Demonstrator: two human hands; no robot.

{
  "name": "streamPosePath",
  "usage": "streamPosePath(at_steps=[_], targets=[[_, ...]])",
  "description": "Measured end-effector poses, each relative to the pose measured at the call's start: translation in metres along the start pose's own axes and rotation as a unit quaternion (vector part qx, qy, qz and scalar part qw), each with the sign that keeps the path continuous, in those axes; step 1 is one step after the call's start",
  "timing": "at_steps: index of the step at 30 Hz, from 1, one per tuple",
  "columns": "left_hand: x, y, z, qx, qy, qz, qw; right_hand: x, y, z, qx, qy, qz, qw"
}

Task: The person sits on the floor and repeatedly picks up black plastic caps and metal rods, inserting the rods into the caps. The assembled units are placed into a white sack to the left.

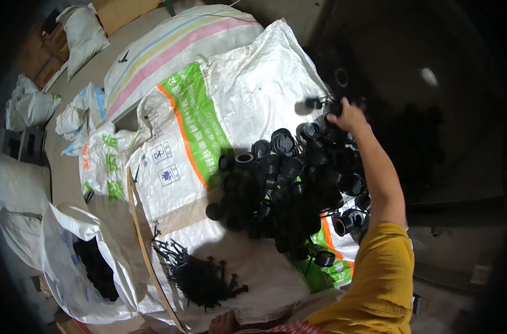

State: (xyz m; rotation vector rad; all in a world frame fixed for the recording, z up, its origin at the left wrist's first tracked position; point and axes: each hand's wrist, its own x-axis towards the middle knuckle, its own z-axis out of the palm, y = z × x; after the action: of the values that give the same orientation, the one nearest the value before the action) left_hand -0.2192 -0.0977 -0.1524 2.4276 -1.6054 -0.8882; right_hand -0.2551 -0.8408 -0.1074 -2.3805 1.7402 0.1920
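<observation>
A white sheet (253, 89), printed with a green and an orange band, lies spread across the middle of the view. Behind it bulges a striped sack (203, 33), and to the lower left stands an open white bag (58, 278) with dark contents inside. A pile of black round parts (289, 167) — ring-like and cup-like pieces, heaped together — covers the sheet right of centre. The person's right arm, in a yellow sleeve (384, 273), extends along the right side of that pile. A narrow wooden strip (145, 245) runs down the sheet's left side, and near it lies a smaller heap of slim black pieces (200, 281). The right hand (349, 118) is at the pile's far end, fingers bent among dark parts; in that shadow one cannot tell whether its grip is closed on any. The left hand (223, 322) shows only partly at the lower edge, below the slim pieces — its grip cannot be made out. A small black block (313, 103) sits just left of the right hand.
</observation>
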Motion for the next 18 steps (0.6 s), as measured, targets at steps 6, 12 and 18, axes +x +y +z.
streamPosePath(at_steps=[6,12,18], targets=[[-0.003,0.008,-0.011,0.0,0.041,0.025,0.999,-0.084,-0.011,0.039,0.01,-0.151,-0.039,0.988],[-0.014,0.004,-0.013,-0.005,0.072,0.024,0.997,-0.187,-0.106,0.135,0.157,-0.395,-0.119,0.897],[-0.026,0.005,-0.012,-0.042,0.028,-0.012,0.999,-0.292,-0.184,0.153,0.002,-0.459,-0.228,0.859]])
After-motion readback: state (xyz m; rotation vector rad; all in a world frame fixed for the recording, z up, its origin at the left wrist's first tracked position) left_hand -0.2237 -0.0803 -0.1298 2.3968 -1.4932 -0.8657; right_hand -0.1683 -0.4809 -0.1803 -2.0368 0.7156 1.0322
